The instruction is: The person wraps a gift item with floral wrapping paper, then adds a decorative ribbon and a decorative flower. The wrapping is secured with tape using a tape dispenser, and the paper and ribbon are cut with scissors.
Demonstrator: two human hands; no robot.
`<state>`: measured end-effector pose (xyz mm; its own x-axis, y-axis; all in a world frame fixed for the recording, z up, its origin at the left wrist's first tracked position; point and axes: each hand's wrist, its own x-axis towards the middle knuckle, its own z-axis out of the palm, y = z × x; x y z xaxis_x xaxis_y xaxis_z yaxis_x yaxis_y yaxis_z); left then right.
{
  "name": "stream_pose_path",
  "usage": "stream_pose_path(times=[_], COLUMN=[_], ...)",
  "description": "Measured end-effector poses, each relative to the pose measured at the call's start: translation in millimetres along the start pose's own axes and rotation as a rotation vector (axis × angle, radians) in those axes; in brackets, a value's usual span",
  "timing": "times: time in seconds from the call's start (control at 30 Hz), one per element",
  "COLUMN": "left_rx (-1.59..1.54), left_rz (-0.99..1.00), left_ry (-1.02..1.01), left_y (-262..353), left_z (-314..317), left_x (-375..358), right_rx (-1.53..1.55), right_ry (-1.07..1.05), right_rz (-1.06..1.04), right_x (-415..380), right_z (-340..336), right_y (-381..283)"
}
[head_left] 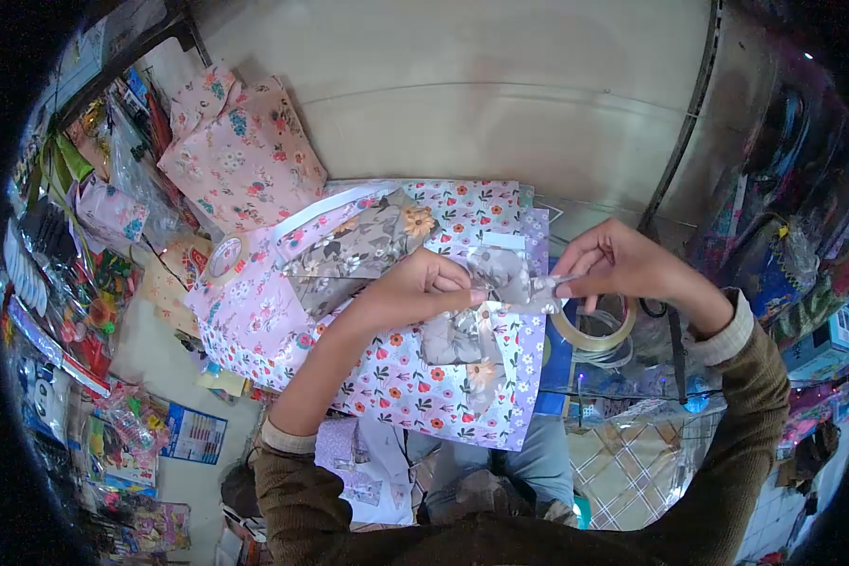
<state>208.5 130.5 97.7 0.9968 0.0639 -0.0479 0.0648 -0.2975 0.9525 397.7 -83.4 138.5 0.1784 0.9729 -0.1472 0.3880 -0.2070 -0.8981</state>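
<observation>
My left hand point(423, 283) pinches a fold of grey floral wrapping paper point(500, 274) over a wrapped parcel point(462, 330). My right hand point(613, 264) grips the other end of that same paper strip, just to the right. Under both hands lies a sheet of lilac flower-printed paper point(406, 377). A roll of clear tape point(596, 330) rests below my right hand, partly covered by it.
A second tape roll point(224, 257) lies at the left on the paper. A pink floral gift bag point(241, 156) leans behind. Packed goods point(104, 283) crowd the left side and shelves point(802, 264) the right. A pale counter point(500, 94) lies beyond.
</observation>
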Motion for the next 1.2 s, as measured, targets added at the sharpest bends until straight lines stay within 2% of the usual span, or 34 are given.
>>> stream_pose_path(times=[0.07, 0.17, 0.27, 0.4, 0.6, 0.7, 0.8, 0.9, 0.97, 1.2], left_rx=[-0.020, -0.028, 0.020, 0.144, 0.937, 0.904, 1.039, 1.170, 1.119, 1.082], left_rz=[0.015, 0.021, 0.025, 0.001, 0.237, 0.344, 0.488, 0.436, 0.417, 0.348], left_ry=[-0.037, -0.068, -0.085, -0.108, 0.328, 0.328, 0.318, 0.312, 0.297, 0.264], left_y=[0, 1, -6, 3, 41, 44, 30, 25, 20, 6], left_z=[0, -3, -4, -2, 25, 22, 19, 41, 49, 51], left_x=[-1, -2, -2, -4, -22, -33, -42, -51, -55, -60], right_rx=[-0.096, -0.159, -0.019, -0.071, -0.290, -0.326, -0.356, -0.412, -0.462, -0.616], right_ry=[0.029, 0.154, 0.253, 0.311, 0.346, 0.393, 0.434, 0.436, 0.409, 0.455], right_rz=[0.010, -0.109, -0.211, -0.243, -0.340, -0.397, -0.426, -0.401, -0.354, -0.426], right_x=[-5, -10, -9, -12, -18, -19, -18, -18, -21, -24], right_z=[6, 9, 5, 6, 17, 20, 21, 20, 20, 22], right_y=[-2, -1, 17, 21, 12, 9, 12, 13, 9, 10])
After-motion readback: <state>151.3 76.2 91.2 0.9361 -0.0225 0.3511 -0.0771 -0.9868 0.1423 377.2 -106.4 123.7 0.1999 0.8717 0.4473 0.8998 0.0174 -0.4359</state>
